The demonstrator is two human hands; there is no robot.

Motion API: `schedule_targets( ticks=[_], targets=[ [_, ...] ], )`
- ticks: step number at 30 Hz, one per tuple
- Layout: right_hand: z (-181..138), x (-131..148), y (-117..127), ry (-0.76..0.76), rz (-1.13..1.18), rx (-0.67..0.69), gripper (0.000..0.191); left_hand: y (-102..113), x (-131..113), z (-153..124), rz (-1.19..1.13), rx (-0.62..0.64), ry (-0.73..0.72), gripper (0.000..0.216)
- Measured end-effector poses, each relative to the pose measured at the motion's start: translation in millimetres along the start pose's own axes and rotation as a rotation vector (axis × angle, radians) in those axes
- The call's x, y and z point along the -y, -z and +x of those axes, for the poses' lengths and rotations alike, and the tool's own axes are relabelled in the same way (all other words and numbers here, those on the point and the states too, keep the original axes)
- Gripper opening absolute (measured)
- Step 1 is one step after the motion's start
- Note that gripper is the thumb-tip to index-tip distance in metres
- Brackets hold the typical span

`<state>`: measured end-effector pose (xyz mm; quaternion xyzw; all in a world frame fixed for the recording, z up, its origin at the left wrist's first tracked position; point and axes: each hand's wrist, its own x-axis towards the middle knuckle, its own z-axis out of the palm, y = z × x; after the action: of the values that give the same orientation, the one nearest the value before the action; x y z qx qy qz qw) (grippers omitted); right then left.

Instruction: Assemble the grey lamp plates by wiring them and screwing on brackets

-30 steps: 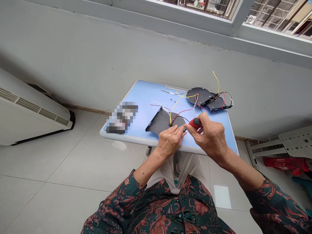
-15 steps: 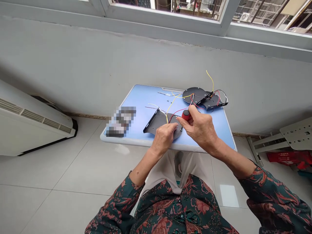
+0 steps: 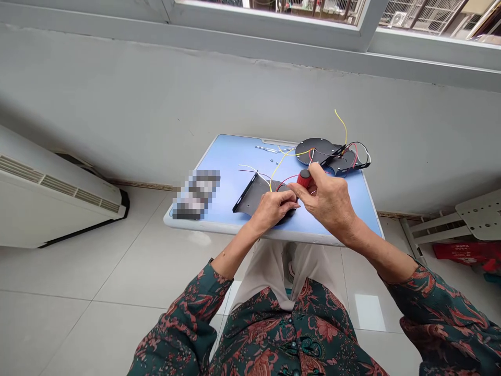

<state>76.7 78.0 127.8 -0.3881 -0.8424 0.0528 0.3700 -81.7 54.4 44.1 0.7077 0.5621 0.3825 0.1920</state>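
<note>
along the near side of a light blue rectangular tabletop (image 3: pixel 230 156) with a pale rim, the left hand (image 3: pixel 273 210) rests over the rounded end of a flat dark grey metal plate (image 3: pixel 256 196), its fingers drawn together; i cannot tell whether they pinch anything. just beside it, the right hand (image 3: pixel 331 196) is wrapped around a stubby red-handled screwdriver (image 3: pixel 304 178) with a black end cap, held nearly upright. its tip is hidden behind the fingers, so its contact cannot be checked.

good work here probably means pressing straight down the shaft, turning slowly, and having the left fingers brace the plate while clear of the tip. a tilted driver could slip and scratch the metal.

thin yellow, red and white wires (image 3: pixel 273 176) rise from the plate near the left fingers; best leave them loose, out from under the driver. beyond lie tiny dark screws (image 3: pixel 272 160), easily knocked away, then a black round metal disc (image 3: pixel 313 149) beside the far edge.
</note>
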Motion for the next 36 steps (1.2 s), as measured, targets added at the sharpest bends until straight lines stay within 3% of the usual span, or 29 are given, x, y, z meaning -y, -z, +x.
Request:
schedule_targets(
  ticks=[3,7,12,15,20,26,29,32,34,36],
  targets=[
    [7,-2,14,0.057,0.113,0.042,0.016,0,-1,0,-0.022,0.001,0.001,0.019],
    [20,-2,33,0.158,0.197,0.116,0.026,-1,-1,-1,-0.045,0.004,-0.025,0.020],
    [29,0,34,0.232,0.176,0.182,0.022,-3,-1,-2,-0.029,-0.003,-0.018,0.014],
    [29,4,26,0.194,0.001,0.134,0.009,-3,-2,-3,-0.011,0.001,0.013,0.013],
    [29,12,27,0.077,-0.323,0.127,0.037,-2,-3,-4,-0.006,0.011,0.037,0.010],
    [37,2,41,0.282,0.027,0.321,0.024,-4,-1,-5,-0.051,0.024,0.024,0.011],
    [35,1,36,0.198,-0.134,0.246,0.029,-5,-1,-5,-0.042,0.019,0.031,0.010],
    [31,5,28,0.075,-0.357,0.147,0.047,-5,-1,-5,-0.019,-0.004,0.028,0.010],
    [30,8,30,0.064,-0.388,0.117,0.050,-5,-2,-5,-0.006,-0.009,0.022,0.010],
    [32,8,36,0.119,-0.290,0.140,0.039,-5,-2,-5,-0.008,0.002,0.019,0.010]
  ],
)
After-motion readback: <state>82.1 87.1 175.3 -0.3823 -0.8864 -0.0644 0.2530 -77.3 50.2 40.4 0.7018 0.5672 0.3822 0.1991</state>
